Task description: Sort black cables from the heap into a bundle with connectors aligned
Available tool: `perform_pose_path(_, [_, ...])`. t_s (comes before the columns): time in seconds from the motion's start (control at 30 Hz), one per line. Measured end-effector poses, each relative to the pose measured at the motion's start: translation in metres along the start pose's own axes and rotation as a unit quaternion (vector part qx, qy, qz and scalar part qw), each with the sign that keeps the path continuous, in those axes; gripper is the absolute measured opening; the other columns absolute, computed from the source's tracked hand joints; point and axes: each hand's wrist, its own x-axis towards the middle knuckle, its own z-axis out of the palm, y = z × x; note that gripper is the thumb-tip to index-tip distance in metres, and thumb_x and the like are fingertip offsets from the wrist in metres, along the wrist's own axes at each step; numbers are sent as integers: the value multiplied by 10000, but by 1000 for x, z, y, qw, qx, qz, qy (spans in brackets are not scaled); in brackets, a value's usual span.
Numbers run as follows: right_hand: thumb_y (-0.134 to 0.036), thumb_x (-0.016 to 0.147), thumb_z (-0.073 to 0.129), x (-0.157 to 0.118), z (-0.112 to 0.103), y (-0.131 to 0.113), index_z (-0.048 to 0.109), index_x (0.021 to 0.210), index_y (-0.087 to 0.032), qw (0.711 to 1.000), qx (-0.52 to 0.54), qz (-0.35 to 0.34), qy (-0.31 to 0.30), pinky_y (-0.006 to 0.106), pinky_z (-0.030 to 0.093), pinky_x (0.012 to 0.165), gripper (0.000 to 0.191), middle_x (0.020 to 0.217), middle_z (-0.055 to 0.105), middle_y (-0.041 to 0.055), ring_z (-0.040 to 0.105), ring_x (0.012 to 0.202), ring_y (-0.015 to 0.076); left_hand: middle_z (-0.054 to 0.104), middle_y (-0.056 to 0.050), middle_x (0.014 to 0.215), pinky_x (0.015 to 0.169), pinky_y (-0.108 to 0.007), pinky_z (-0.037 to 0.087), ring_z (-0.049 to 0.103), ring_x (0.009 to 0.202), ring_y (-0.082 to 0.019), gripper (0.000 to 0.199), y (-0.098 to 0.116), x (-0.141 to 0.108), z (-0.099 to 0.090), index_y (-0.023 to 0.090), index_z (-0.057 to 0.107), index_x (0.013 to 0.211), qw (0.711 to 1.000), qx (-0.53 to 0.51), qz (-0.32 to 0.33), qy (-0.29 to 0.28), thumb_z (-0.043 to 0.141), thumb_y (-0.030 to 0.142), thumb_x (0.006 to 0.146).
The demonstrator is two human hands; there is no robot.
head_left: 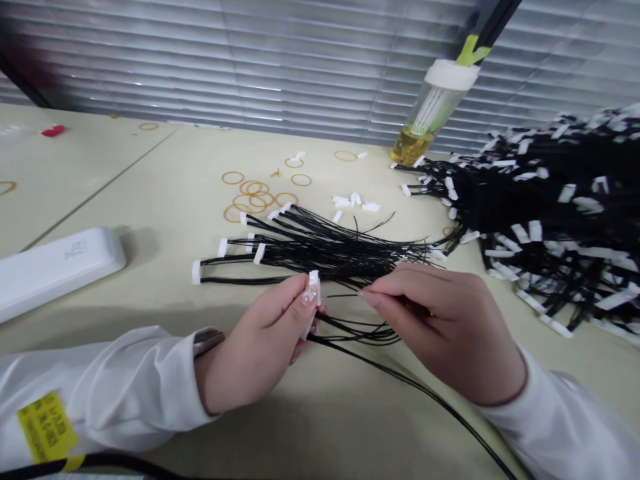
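Observation:
My left hand (270, 333) is closed on a white plastic connector (315, 283), with thumb and fingers on its sides. Black wires (360, 328) run out of the held piece to the right, and one long pair curves down to the lower right. Thumb and forefinger of my right hand (435, 320) are pinched together on a thin black wire (343, 295) whose free end points at the connector. Just behind both hands lies a spread bunch of black wire harnesses (325, 247), with white connectors (223, 247) at their left ends.
A large heap of black wires with white connectors (535, 231) fills the right side. Rubber bands (255, 189) and loose white connectors (371, 207) are scattered behind the bunch. A clear tube with a white cap (453, 75) leans on the blinds. A white case (60, 263) sits at left.

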Motion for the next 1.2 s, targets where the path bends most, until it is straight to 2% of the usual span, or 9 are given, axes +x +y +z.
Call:
perform_pose_path(0.27, [-145, 784, 504, 1, -1, -3, 549, 656, -170, 998, 45, -5, -47, 181, 345, 493, 139, 545, 506, -30, 447, 505, 51, 398, 44, 621, 420, -147, 311, 337, 493, -60, 291, -2, 3, 0, 202, 447, 738, 999, 37, 26, 16, 350, 456, 842])
perform_pose_path(0.4, [-171, 798, 483, 1, -1, -3, 540, 638, -165, 996, 51, 36, -58, 182, 348, 490, 170, 541, 509, -27, 438, 499, 53, 404, 42, 619, 418, -150, 309, 344, 487, -57, 277, -3, 2, -1, 196, 449, 727, 995, 76, 57, 13, 350, 423, 851])
perform_pose_path(0.5, [-204, 811, 465, 1, -1, -4, 536, 615, -159, 994, 47, 69, -71, 185, 336, 473, 214, 523, 496, -25, 420, 486, 55, 408, 44, 616, 412, -152, 313, 344, 478, -57, 276, -2, 2, -1, 199, 443, 727, 994, 90, 58, 12, 342, 423, 852])
perform_pose_path(0.63, [-218, 824, 443, 1, -1, -7, 519, 587, -153, 990, 64, 75, -104, 179, 316, 450, 257, 495, 459, -31, 386, 469, 51, 402, 50, 590, 398, -156, 306, 345, 458, -60, 264, -1, 3, 0, 200, 427, 719, 993, 97, 57, 18, 342, 412, 853])
perform_pose_path(0.87, [-260, 820, 444, 2, 2, -5, 514, 567, -158, 986, 65, 120, -93, 182, 296, 414, 282, 475, 422, -33, 352, 455, 62, 425, 41, 590, 403, -166, 309, 361, 458, -66, 252, -2, 2, -1, 198, 457, 725, 990, 112, 80, 18, 351, 388, 852])
perform_pose_path(0.97, [-238, 817, 453, 2, 3, -4, 533, 586, -160, 989, 55, 103, -93, 182, 305, 433, 257, 487, 456, -33, 376, 458, 58, 418, 44, 592, 409, -168, 310, 357, 461, -66, 257, -2, 1, -2, 200, 439, 728, 989, 124, 80, 11, 327, 390, 860])
perform_pose_path(1.1, [-158, 801, 465, 0, 10, -4, 577, 685, -165, 995, 13, 31, -91, 184, 327, 530, 161, 591, 526, -24, 453, 554, 59, 403, 45, 586, 435, -178, 315, 362, 474, -67, 250, 2, 0, -2, 193, 418, 687, 979, 177, 104, -15, 333, 347, 865])
perform_pose_path(1.2, [-182, 828, 406, -2, 16, -5, 585, 672, -166, 993, -48, -4, -103, 214, 304, 532, 237, 607, 510, 3, 448, 576, 85, 393, 48, 557, 458, -188, 318, 352, 471, -69, 246, 6, -2, -1, 188, 411, 664, 966, 225, 122, -27, 326, 296, 869])
